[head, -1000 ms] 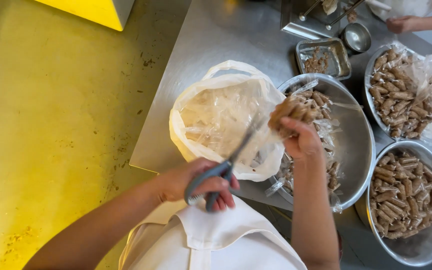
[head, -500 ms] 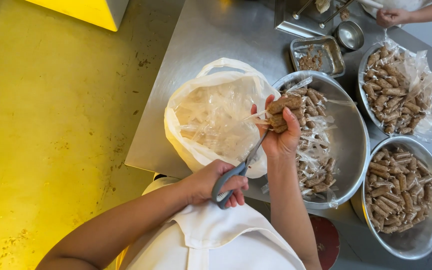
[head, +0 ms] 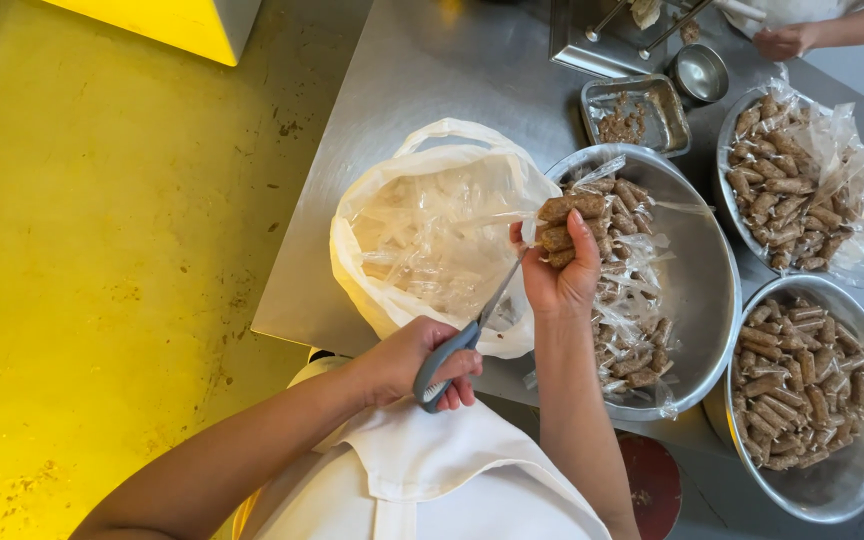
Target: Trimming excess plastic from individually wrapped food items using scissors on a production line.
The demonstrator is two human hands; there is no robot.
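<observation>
My left hand (head: 402, 362) grips grey-handled scissors (head: 464, 335), with the blades pointing up toward my right hand (head: 559, 282). That hand holds a small bundle of brown rolls in clear wrappers (head: 570, 212) between a white plastic bag and a large metal bowl. The scissor tips sit at the wrapper ends, just left of the bundle. The white plastic bag (head: 430, 232) is open and holds clear wrapper scraps. The large metal bowl (head: 714, 300) contains several more wrapped rolls.
Everything rests on a steel table (head: 432, 80) beside a yellow floor (head: 102, 250). Two more bowls of brown rolls (head: 797, 170) (head: 802, 380) stand at the right, with a small metal tray (head: 632, 115) and cup (head: 700, 72) behind. Another person's hand (head: 787, 40) works at the top right.
My right hand has carried the bundle from over the bowl to the bag's edge. The scissors have risen with their tips now at the wrappers.
</observation>
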